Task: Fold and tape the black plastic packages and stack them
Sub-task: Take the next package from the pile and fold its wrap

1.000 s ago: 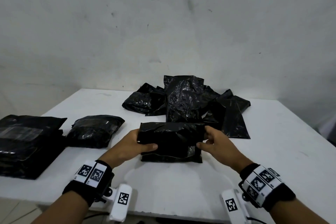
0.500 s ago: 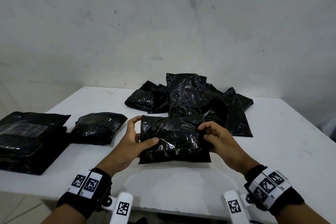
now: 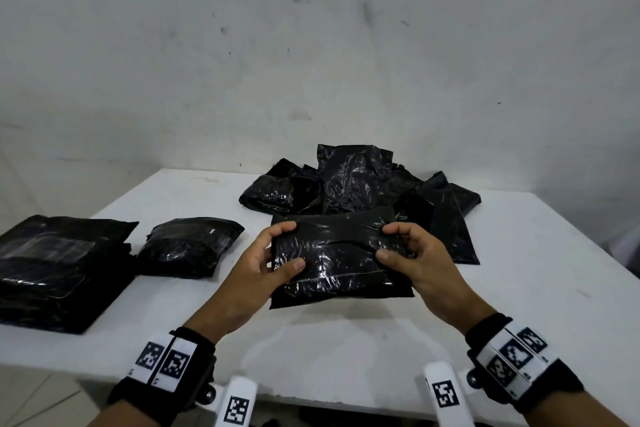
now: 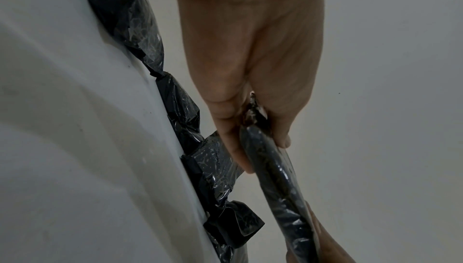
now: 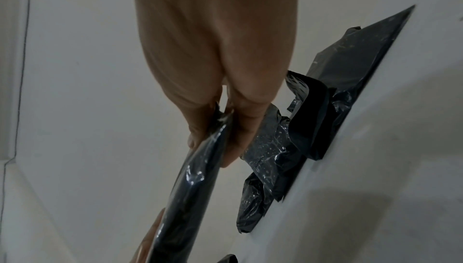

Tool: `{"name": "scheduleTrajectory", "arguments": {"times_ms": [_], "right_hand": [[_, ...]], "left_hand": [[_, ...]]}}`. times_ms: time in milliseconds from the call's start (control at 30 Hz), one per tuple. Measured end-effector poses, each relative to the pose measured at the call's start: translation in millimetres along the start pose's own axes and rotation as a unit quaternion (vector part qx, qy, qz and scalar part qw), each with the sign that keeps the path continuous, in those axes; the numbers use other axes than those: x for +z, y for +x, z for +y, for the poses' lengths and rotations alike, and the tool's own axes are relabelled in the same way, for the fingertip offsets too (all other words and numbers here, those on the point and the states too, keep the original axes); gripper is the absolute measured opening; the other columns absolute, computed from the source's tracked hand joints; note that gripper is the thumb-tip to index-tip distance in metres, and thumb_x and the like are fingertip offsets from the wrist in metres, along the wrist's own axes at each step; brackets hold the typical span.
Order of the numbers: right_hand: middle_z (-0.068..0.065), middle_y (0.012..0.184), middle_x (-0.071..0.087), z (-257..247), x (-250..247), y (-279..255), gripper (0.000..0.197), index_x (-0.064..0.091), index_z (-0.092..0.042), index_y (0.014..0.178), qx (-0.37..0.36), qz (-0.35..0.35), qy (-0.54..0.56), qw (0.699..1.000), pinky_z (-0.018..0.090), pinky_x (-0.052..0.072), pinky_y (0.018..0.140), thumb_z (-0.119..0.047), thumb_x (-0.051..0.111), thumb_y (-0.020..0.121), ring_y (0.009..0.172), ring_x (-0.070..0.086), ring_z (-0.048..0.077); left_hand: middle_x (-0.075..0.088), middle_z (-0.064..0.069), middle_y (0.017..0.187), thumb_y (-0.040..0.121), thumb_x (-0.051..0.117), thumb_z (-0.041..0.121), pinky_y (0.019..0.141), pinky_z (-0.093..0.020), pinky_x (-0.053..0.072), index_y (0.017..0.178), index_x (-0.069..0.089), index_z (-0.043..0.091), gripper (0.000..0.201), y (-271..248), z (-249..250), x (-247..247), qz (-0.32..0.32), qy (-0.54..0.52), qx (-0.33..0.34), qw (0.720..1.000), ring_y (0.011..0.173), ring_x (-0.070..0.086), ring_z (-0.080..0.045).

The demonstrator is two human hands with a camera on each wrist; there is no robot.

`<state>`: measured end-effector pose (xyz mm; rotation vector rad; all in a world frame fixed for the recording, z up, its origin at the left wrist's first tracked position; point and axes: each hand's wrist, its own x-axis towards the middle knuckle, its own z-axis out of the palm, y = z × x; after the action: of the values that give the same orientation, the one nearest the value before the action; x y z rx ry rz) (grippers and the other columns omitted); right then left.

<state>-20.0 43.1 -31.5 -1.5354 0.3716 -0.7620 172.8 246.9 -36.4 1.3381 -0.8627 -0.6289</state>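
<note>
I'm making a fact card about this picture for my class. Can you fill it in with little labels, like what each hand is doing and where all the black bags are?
left hand: grips the left edge of the held black package
right hand: grips its right edge
held package: lifted and tilted over the white table, flap folded over
loose pile of black packages: behind the held one
single black package: on the table, left of the hands
stack of black packages: far left
tape roll: none visible
</note>
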Motion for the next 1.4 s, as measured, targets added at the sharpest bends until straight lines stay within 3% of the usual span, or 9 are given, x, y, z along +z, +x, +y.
{"name": "scheduleTrajectory", "arguments": {"times_ms": [267, 433, 533, 633, 767, 867, 1067, 1233, 1400], "right_hand": [[0.004, 0.107, 0.073, -6, -2, 1, 0.039, 0.066, -0.015, 0.113, -0.011, -0.009, -0.014, 1.000, 0.029, 0.058, 0.085, 0.000, 0.078, 0.078, 0.102, 0.070, 0.018], [0.007, 0.115, 0.070, -30, -8, 9, 0.040, 0.067, -0.018, 0.113, -0.017, -0.040, -0.069, 0.997, 0.028, 0.058, 0.083, -0.001, 0.079, 0.078, 0.108, 0.068, 0.018], [0.000, 0.117, 0.070, -56, -15, 14, 0.039, 0.068, -0.020, 0.113, -0.023, -0.095, -0.143, 0.985, 0.023, 0.056, 0.082, -0.002, 0.079, 0.081, 0.108, 0.067, 0.014], [-0.005, 0.117, 0.069, -81, -12, 22, 0.038, 0.068, -0.022, 0.112, -0.035, -0.180, -0.254, 0.950, 0.019, 0.052, 0.088, -0.006, 0.081, 0.081, 0.111, 0.065, 0.008], [-0.009, 0.113, 0.070, -108, 5, 33, 0.039, 0.069, -0.020, 0.114, -0.008, -0.286, -0.298, 0.910, 0.019, 0.051, 0.091, -0.005, 0.082, 0.080, 0.109, 0.065, 0.006], [0.000, 0.117, 0.071, -118, 16, 37, 0.041, 0.068, -0.015, 0.117, -0.003, -0.330, -0.305, 0.893, 0.029, 0.052, 0.098, -0.004, 0.082, 0.080, 0.113, 0.065, 0.018], [0.002, 0.120, 0.069, -121, 18, 42, 0.041, 0.067, -0.012, 0.118, -0.004, -0.330, -0.292, 0.898, 0.026, 0.052, 0.095, -0.001, 0.081, 0.080, 0.113, 0.065, 0.014], [-0.009, 0.109, 0.070, -118, 18, 44, 0.041, 0.067, -0.010, 0.118, 0.000, -0.325, -0.285, 0.902, 0.016, 0.049, 0.087, 0.000, 0.080, 0.080, 0.103, 0.065, 0.000], [-0.003, 0.115, 0.069, -110, 18, 44, 0.041, 0.067, -0.013, 0.118, -0.002, -0.301, -0.282, 0.911, 0.020, 0.049, 0.093, -0.002, 0.080, 0.081, 0.109, 0.064, 0.005]], "left_hand": [[0.071, -0.016, 0.114, 0.080, 0.079, 0.011, 0.077, -0.042, 0.063, 0.128, 0.053, 0.038, 0.061, -6, 6, 3, -0.001, -0.016, -0.012, 1.000, 0.093, 0.075, -0.027], [0.068, -0.005, 0.128, 0.068, 0.094, 0.012, 0.080, -0.049, 0.061, 0.129, 0.048, 0.047, 0.084, -15, 12, -22, -0.057, -0.011, -0.040, 0.998, 0.101, 0.073, -0.039], [0.059, 0.003, 0.140, 0.046, 0.103, 0.037, 0.085, -0.037, 0.060, 0.124, 0.054, 0.049, 0.093, -18, 31, -49, -0.034, -0.009, 0.001, 0.999, 0.116, 0.068, -0.027], [0.058, 0.009, 0.141, 0.051, 0.096, 0.055, 0.094, -0.030, 0.054, 0.117, 0.061, 0.041, 0.076, -13, 63, -54, -0.041, 0.049, 0.059, 0.996, 0.125, 0.061, -0.014], [0.041, 0.027, 0.149, 0.073, 0.090, 0.031, 0.108, -0.025, 0.046, 0.109, 0.069, 0.043, 0.043, -6, 91, -13, -0.209, 0.153, 0.028, 0.965, 0.137, 0.047, 0.002], [0.050, 0.027, 0.138, 0.077, 0.082, 0.011, 0.103, -0.019, 0.046, 0.120, 0.070, 0.033, 0.049, -6, 92, 7, -0.271, 0.148, 0.003, 0.951, 0.133, 0.051, 0.000], [0.063, -0.014, 0.128, 0.080, 0.079, -0.007, 0.096, -0.034, 0.055, 0.118, 0.067, 0.022, 0.049, -13, 77, 16, -0.259, 0.088, -0.016, 0.962, 0.115, 0.064, -0.021], [0.066, -0.002, 0.129, 0.072, 0.085, -0.009, 0.098, -0.034, 0.055, 0.126, 0.066, 0.024, 0.065, -12, 74, 16, -0.231, 0.094, -0.007, 0.968, 0.121, 0.065, -0.022], [0.068, -0.001, 0.129, 0.070, 0.085, -0.012, 0.098, -0.034, 0.056, 0.132, 0.063, 0.021, 0.073, -14, 70, 19, -0.213, 0.085, -0.009, 0.973, 0.121, 0.065, -0.021]]}}
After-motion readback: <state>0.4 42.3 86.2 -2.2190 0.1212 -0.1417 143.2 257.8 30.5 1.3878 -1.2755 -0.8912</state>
